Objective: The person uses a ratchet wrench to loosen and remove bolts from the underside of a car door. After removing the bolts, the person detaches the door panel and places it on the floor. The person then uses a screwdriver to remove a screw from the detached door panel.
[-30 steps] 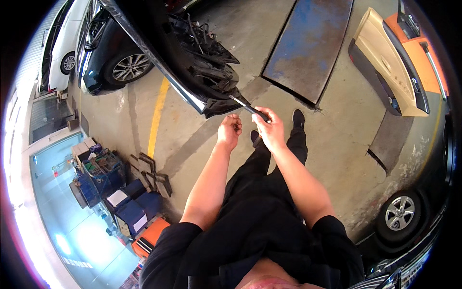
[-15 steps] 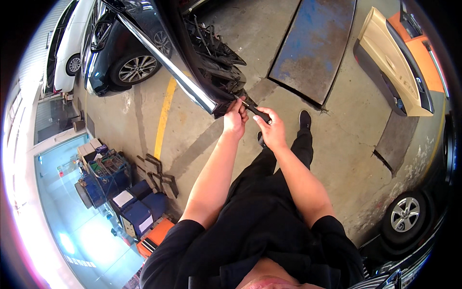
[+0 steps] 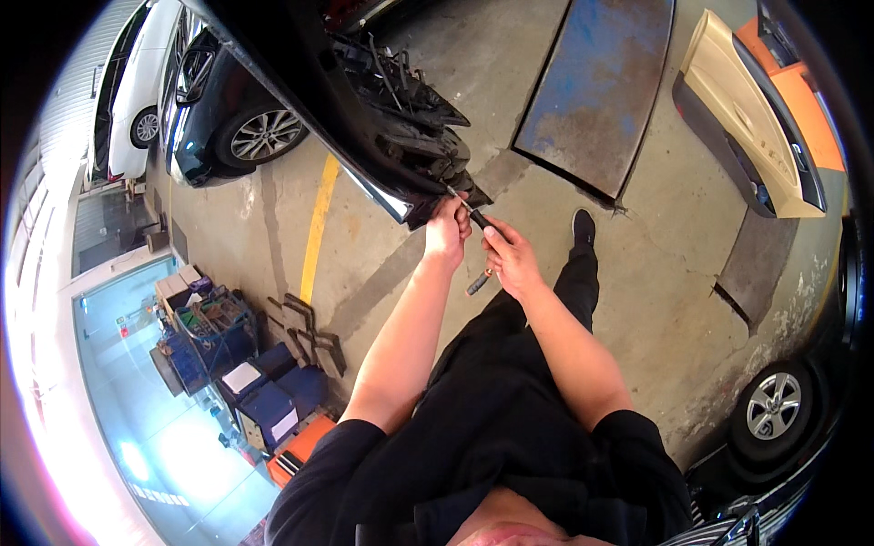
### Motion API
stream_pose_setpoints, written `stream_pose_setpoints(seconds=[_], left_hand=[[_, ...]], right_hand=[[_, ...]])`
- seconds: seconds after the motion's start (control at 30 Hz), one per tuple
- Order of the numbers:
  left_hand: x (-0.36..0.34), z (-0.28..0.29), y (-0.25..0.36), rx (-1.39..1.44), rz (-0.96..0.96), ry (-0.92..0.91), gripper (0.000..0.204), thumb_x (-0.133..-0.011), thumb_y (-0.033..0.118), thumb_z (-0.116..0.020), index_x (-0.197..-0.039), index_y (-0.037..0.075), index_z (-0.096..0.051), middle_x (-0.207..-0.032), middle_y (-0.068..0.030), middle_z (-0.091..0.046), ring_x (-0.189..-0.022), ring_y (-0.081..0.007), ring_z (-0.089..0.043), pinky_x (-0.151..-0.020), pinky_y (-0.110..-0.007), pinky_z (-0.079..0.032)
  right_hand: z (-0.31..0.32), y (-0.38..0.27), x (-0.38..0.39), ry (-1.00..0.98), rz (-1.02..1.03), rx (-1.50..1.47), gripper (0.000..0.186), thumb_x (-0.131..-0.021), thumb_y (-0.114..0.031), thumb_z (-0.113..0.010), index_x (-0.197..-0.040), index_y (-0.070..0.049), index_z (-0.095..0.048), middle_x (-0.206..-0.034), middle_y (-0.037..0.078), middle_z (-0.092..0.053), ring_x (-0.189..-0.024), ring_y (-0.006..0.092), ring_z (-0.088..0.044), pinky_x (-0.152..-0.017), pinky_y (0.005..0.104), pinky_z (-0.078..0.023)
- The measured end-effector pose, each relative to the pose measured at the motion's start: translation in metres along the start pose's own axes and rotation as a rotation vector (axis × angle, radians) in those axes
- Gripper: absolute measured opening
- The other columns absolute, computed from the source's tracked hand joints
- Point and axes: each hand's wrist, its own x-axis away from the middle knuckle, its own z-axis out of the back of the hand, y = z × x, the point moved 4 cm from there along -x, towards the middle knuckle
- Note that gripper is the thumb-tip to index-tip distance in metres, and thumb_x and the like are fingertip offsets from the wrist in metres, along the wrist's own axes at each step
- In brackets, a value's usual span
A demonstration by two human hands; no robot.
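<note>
A long dark car body panel slants down from the top, its lower end just beyond my hands. My left hand is closed at that end with fingers curled beside a thin metal shaft; what they grip is hidden. My right hand is closed round a tool with a black grip, possibly a screwdriver, whose shaft points up-left at the panel's end. Below the right hand sticks out a dark handle with an orange band; whether it belongs to the same tool I cannot tell.
Dark broken-looking parts lie behind the panel. A dark car stands at far left, a blue-topped floor plate ahead. At right are a beige door panel and a wheel; at left, a loaded cart.
The panel has tilted, so less of its shiny outer face shows. My right hand has turned on the tool, and the orange-banded handle has come into sight under it.
</note>
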Motion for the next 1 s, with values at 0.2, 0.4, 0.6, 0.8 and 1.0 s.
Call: stream_pose_setpoints(seconds=[0.2, 0.4, 0.6, 0.8, 1.0], left_hand=[[-0.006, 0.000, 0.003, 0.005, -0.005, -0.010, 0.016, -0.104, 0.018, -0.055, -0.114, 0.006, -0.060, -0.069, 0.0046, -0.041, -0.057, -0.0080, -0.036, -0.051, -0.026, -0.029], [-0.007, 0.000, 0.003, -0.015, 0.019, 0.002, 0.016, -0.103, 0.019, -0.055, -0.112, 0.007, -0.060, -0.069, 0.0044, -0.040, -0.057, -0.0081, -0.035, -0.051, -0.026, -0.028], [-0.007, 0.002, 0.003, -0.042, 0.030, -0.001, 0.016, -0.102, 0.019, -0.056, -0.112, 0.007, -0.060, -0.069, 0.0049, -0.040, -0.057, -0.0080, -0.035, -0.051, -0.025, -0.028], [-0.010, 0.000, 0.003, -0.035, 0.047, 0.015, 0.017, -0.104, 0.020, -0.055, -0.114, 0.007, -0.061, -0.068, 0.0049, -0.040, -0.057, -0.0083, -0.036, -0.051, -0.026, -0.028], [-0.009, 0.001, 0.006, -0.091, 0.051, -0.002, 0.022, -0.107, 0.028, -0.056, -0.111, 0.007, -0.063, -0.066, 0.0052, -0.039, -0.055, -0.0083, -0.035, -0.050, -0.026, -0.027]], right_hand=[[-0.002, -0.001, -0.004, 0.073, 0.061, 0.140, 0.044, -0.102, -0.021, -0.073, -0.141, -0.005, -0.062, -0.085, -0.001, -0.060, -0.057, 0.0033, -0.041, -0.053, 0.0217, -0.034], [0.001, -0.011, -0.004, 0.113, 0.195, 0.490, 0.044, -0.098, -0.025, -0.077, -0.138, -0.009, -0.067, -0.081, -0.001, -0.065, -0.061, 0.0038, -0.049, -0.054, 0.0232, -0.040], [0.001, -0.007, -0.003, 0.131, 0.171, 0.444, 0.043, -0.098, -0.023, -0.076, -0.137, -0.009, -0.068, -0.083, -0.001, -0.065, -0.063, 0.0049, -0.051, -0.055, 0.0244, -0.042], [-0.004, -0.018, -0.006, 0.142, 0.573, 0.851, 0.041, -0.097, -0.020, -0.076, -0.135, -0.007, -0.067, -0.091, 0.003, -0.069, -0.080, 0.0124, -0.063, -0.075, 0.0297, -0.052], [-0.005, -0.022, -0.013, 0.176, 0.494, 1.006, 0.040, -0.098, -0.022, -0.076, -0.134, -0.008, -0.065, -0.095, 0.006, -0.067, -0.074, 0.0172, -0.065, -0.069, 0.0317, -0.052]])
